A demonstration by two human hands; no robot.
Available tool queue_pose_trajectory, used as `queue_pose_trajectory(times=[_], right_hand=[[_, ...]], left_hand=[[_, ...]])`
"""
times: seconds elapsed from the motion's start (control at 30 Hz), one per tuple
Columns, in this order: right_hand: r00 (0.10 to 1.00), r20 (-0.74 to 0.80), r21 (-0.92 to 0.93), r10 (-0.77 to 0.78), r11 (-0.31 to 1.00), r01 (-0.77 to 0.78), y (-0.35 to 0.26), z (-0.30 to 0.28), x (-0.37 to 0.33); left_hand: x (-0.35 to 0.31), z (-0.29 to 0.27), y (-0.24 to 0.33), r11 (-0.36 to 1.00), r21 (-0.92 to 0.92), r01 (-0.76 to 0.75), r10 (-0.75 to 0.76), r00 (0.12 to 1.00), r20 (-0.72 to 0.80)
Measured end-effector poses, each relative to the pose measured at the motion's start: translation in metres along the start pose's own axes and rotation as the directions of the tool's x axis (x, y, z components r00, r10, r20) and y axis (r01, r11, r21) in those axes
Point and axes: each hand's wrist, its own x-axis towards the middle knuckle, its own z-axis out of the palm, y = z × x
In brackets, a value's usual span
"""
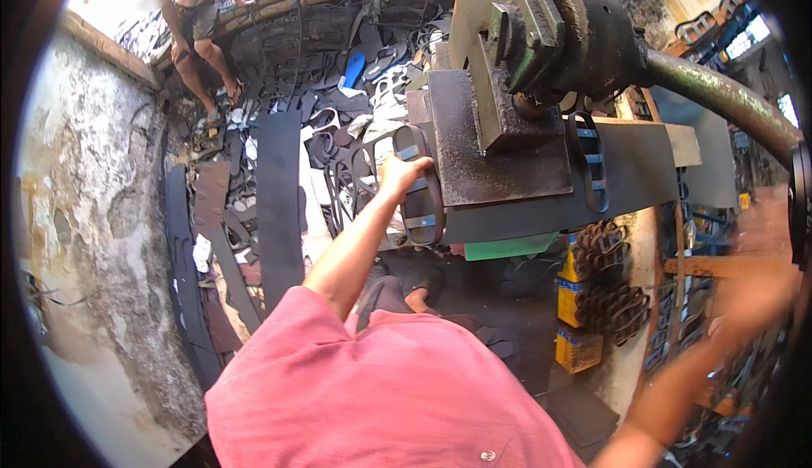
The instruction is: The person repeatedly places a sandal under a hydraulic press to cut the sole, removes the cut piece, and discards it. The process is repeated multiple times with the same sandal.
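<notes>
My left hand (404,175) is closed on the rim of a sole-shaped cutting die (434,207), a dark metal outline with blue crossbars. The die stands by the left edge of the press's thick steel plate (516,163). On the other side of that plate, a second sole-shaped die (585,163) rests on a long black sheet (636,159). Far to the right, my right hand (757,269) is smeared by motion beside a dark round part (798,206) at the picture's edge; its fingers cannot be made out.
The heavy press head (584,36) overhangs the plate, with a thick bar (719,91) running right. Yellow boxes (578,348) and hanging dark dies (605,248) are below right. Sole-shaped scraps (326,96) cover the left floor. Another person (199,24) is at far left.
</notes>
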Motion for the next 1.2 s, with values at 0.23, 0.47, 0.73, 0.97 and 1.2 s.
queue_pose_trajectory(times=[0.23,0.47,0.73,0.97,1.2], right_hand=[[0.798,0.598,0.348,0.072,0.874,-0.339,-0.192,0.356,-0.21],[0.569,0.822,0.421,0.033,0.637,-0.646,-0.202,0.323,-0.154],[0.58,0.623,0.666,0.525,0.033,-0.745,-0.293,0.234,-0.135],[0.219,0.572,0.425,0.791,-0.057,-0.904,-0.265,0.255,-0.233],[-0.007,0.924,0.353,0.381,-0.861,-0.366,-0.293,0.2,-0.366]], left_hand=[[-0.087,-0.122,0.011,0.735,-0.651,-0.188,0.361,0.922,0.142],[-0.173,-0.235,0.047,0.847,-0.206,-0.49,0.515,0.853,0.087],[-0.196,-0.077,0.008,0.764,0.023,-0.644,0.496,0.611,0.617],[-0.23,0.027,-0.055,0.477,0.005,-0.879,0.677,0.371,0.636],[-0.235,-0.038,-0.029,0.315,-0.403,-0.86,0.372,-0.279,0.885]])
